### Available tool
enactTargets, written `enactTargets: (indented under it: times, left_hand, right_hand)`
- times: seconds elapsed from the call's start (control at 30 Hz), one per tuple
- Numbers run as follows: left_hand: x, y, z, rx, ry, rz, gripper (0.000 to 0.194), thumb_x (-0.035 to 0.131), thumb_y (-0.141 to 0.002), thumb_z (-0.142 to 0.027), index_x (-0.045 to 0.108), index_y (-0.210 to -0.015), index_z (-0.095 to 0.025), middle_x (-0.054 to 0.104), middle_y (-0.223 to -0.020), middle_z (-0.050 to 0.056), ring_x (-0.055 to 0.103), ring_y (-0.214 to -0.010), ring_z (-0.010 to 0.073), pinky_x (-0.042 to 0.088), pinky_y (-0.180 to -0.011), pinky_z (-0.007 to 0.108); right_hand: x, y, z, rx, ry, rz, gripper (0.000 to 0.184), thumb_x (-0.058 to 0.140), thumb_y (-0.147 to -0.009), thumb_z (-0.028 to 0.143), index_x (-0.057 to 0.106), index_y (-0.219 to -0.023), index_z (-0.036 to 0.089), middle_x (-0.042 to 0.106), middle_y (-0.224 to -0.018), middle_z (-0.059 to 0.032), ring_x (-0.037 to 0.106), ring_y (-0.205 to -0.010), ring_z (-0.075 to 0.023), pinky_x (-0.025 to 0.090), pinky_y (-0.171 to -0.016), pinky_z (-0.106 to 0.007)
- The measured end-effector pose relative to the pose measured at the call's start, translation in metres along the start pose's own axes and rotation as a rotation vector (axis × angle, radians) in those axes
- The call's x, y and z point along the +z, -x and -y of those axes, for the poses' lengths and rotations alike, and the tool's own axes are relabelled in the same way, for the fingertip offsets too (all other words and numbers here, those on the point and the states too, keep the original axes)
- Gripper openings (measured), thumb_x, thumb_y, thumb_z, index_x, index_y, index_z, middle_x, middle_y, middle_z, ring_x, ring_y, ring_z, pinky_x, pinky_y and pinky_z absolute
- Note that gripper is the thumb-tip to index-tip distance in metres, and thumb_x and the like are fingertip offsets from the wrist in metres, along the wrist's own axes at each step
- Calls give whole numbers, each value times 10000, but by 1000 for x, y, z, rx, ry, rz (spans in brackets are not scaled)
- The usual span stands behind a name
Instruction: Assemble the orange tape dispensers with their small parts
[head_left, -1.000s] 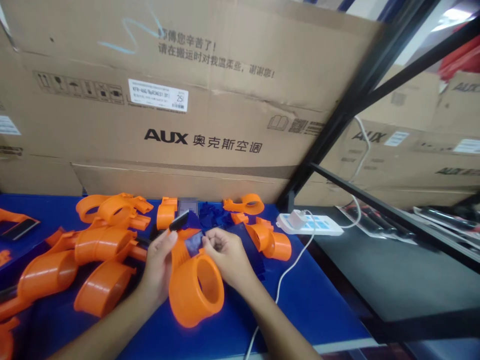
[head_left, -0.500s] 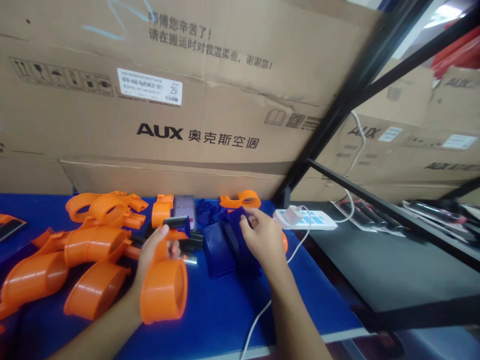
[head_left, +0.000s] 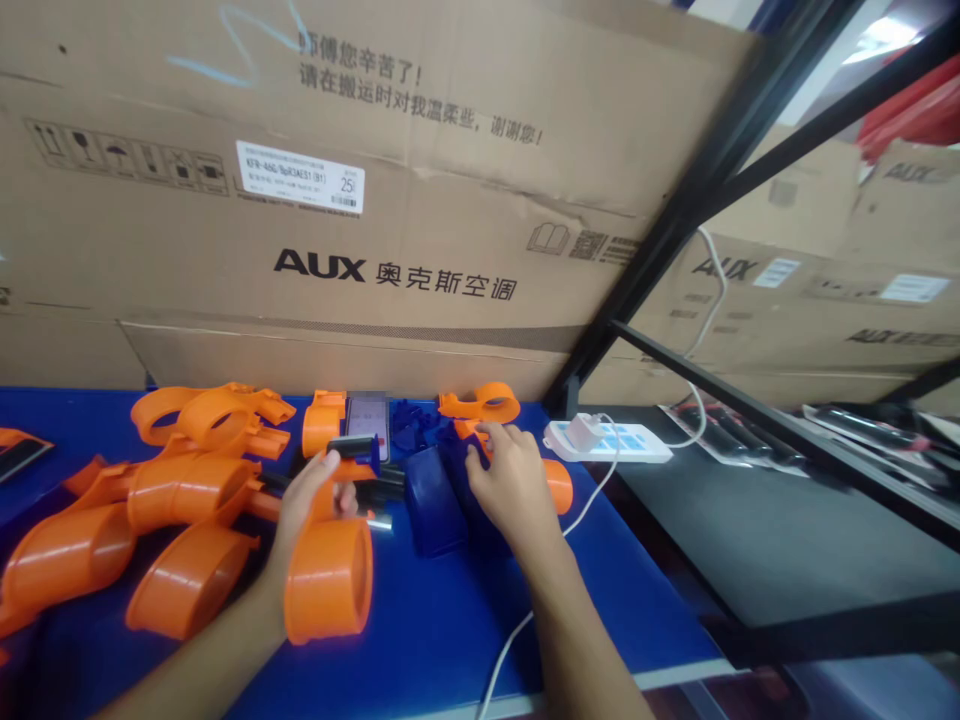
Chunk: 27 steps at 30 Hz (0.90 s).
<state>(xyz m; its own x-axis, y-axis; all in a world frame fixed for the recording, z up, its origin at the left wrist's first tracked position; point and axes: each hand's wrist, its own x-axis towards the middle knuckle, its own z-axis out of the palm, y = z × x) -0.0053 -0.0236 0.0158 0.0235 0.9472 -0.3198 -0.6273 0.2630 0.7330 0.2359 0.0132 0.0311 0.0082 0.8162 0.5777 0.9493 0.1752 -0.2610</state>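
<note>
My left hand (head_left: 311,500) is closed round the neck of an orange plastic housing (head_left: 328,575), whose wide round mouth faces me above the blue table (head_left: 442,620). A small dark part with a blue end (head_left: 358,447) sits at the top of that housing, under my thumb. My right hand (head_left: 510,480) reaches over dark blue plastic parts (head_left: 431,510), fingers curled down onto small blue and orange pieces just behind them. What those fingers grip is hidden.
Several orange housings (head_left: 180,490) lie in a heap at the left. A phone (head_left: 367,412) lies at the back. A white power strip (head_left: 611,441) with a cable sits at the right edge, beside a black shelf frame (head_left: 675,230). Big cardboard boxes (head_left: 375,200) wall the back.
A second ago both hands worked together on the orange housing. My left hand has since carried it left, and my right hand has moved back onto the blue parts.
</note>
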Motion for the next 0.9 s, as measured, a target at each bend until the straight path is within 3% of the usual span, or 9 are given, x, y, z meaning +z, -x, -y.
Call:
enactTargets:
  times: [0.1, 0.2, 0.3, 0.4, 0.53, 0.77, 0.9]
  left_hand:
    - [-6, -7, 5, 16, -36, 5, 437, 809, -713, -526, 500, -727, -218, 516, -488, -46, 464, -402, 115, 381, -409, 217]
    - [-11, -13, 11, 136, -84, 14, 380, 800, -748, -491, 538, -787, -217, 550, -521, -45, 475, -428, 104, 393, -445, 204]
    - [-12, -14, 16, 217, -125, 32, 331, 792, -772, -463, 605, -882, -213, 568, -550, -42, 470, -450, 95, 409, -479, 202]
    - [-9, -11, 19, 250, -155, 76, 333, 785, -788, -445, 661, -978, -201, 571, -572, -33, 470, -484, 97, 403, -496, 200]
    - [-2, -3, 21, 273, -80, 112, 336, 806, -778, -367, 681, -1048, -210, 560, -601, -38, 482, -535, 97, 413, -545, 192]
    - [-3, -2, 25, 232, -177, 105, 302, 807, -791, -438, 657, -807, -176, 511, -482, -35, 423, -450, 88, 339, -486, 195]
    - [-4, -4, 25, 241, -237, 96, 321, 806, -799, -454, 643, -784, -178, 454, -443, -60, 354, -417, 67, 293, -470, 194]
  right_hand:
    - [-3, 5, 21, -74, -255, -80, 225, 564, -950, 260, 684, -1118, 171, 686, -1020, -123, 613, -984, -285, 490, -892, -428]
    - [-4, 17, 48, -170, -595, 37, 243, 544, -993, 272, 653, -1204, 218, 695, -988, -69, 636, -919, -220, 529, -837, -366]
    - [0, 29, 67, -196, -749, 147, 359, 589, -975, 271, 583, -1332, 235, 699, -1053, -60, 639, -878, -192, 548, -769, -331]
    - [7, 35, 75, -179, -801, 190, 431, 609, -960, 260, 541, -1384, 230, 705, -1044, -58, 646, -832, -179, 559, -731, -316]
    - [15, 35, 75, -148, -839, 150, 410, 598, -958, 245, 555, -1365, 221, 713, -997, -57, 656, -764, -169, 575, -694, -303]
    - [21, 38, 73, -198, -815, 131, 448, 612, -891, 183, 613, -1336, 231, 693, -923, -47, 633, -657, -153, 577, -615, -277]
    - [23, 41, 70, -262, -753, 97, 462, 597, -907, 200, 605, -1369, 224, 677, -848, -41, 636, -677, -175, 584, -646, -297]
